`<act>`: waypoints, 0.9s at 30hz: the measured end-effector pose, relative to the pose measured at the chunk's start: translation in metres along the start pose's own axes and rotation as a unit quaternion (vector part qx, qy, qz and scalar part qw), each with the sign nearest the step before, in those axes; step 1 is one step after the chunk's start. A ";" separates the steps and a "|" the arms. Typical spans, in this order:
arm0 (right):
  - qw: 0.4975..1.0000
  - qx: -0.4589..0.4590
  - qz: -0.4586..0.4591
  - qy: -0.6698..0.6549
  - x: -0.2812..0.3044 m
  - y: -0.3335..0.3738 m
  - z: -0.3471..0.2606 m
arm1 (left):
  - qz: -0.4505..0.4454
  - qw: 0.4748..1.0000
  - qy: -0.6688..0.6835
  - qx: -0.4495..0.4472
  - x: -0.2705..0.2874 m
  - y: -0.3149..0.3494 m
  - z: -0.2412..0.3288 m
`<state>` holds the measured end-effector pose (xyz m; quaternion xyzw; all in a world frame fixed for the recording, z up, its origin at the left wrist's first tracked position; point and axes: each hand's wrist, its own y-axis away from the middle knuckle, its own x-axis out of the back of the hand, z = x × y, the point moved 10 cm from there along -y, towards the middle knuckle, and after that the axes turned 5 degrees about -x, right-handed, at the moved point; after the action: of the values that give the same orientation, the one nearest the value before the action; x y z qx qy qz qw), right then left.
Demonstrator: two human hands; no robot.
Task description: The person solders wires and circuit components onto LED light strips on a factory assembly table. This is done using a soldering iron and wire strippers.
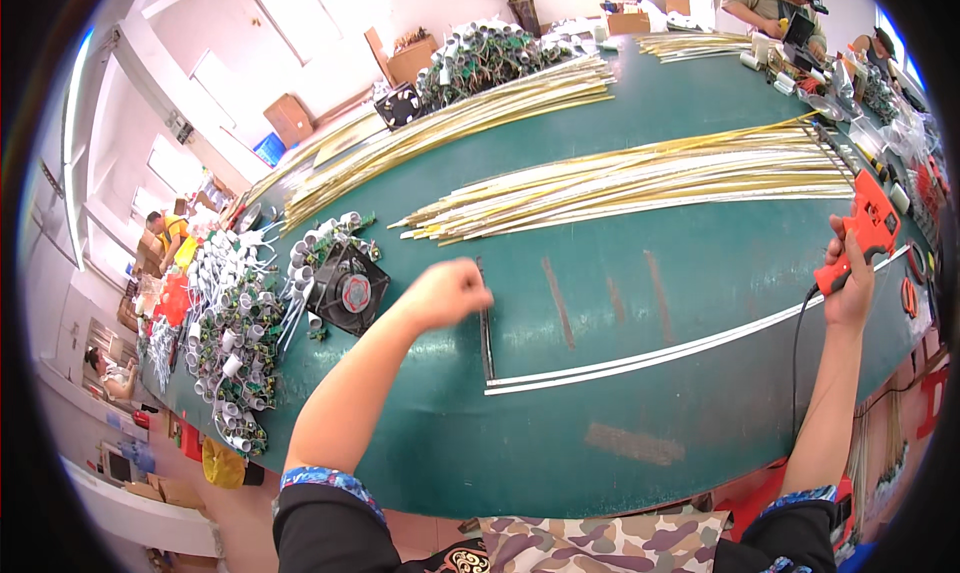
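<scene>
My right hand [850,285] is wrapped round the handle of a red, corded, gun-shaped tool [873,220], held above the right end of the table. Its dark cable hangs down beside my wrist. My left hand [447,295] is closed and slightly blurred; whatever its fingers may hold is hidden. Just right of it, a thin dark bar [487,345] lies on the green tabletop. Two long, narrow white strips [560,374] run side by side from the bar's near end towards the right, passing under my right forearm's side of the table.
Beyond my hands lies a long bundle of white and yellow strips [640,188], with another bundle [450,113] behind. At left are a black fan [350,288] and a heap of small circuit boards with white cylinders [235,358]. Orange-handled scissors [909,297] lie at right. Another person [770,8] works far right.
</scene>
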<state>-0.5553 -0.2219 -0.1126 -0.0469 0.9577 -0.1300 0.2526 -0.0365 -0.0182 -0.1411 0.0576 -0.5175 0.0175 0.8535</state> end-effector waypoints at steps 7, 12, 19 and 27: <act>1.000 -0.005 0.014 -0.001 -0.004 0.006 0.001 | 0.198 0.960 -0.193 -0.051 0.041 -0.065 -0.028; 1.000 -0.001 0.011 0.003 -0.010 0.006 -0.003 | 0.179 0.955 -0.227 -0.069 0.034 -0.084 -0.039; 1.000 -0.002 0.019 0.002 -0.007 0.004 -0.004 | 0.166 0.961 -0.217 -0.055 0.039 -0.087 -0.034; 0.999 -0.003 0.035 -0.022 -0.014 0.007 -0.005 | 0.198 0.952 -0.169 -0.161 0.041 -0.085 -0.021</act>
<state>-0.5455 -0.2116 -0.1034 -0.0174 0.9532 -0.1175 0.2780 0.0085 -0.1015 -0.1215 -0.1819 -0.6515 0.0923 0.7307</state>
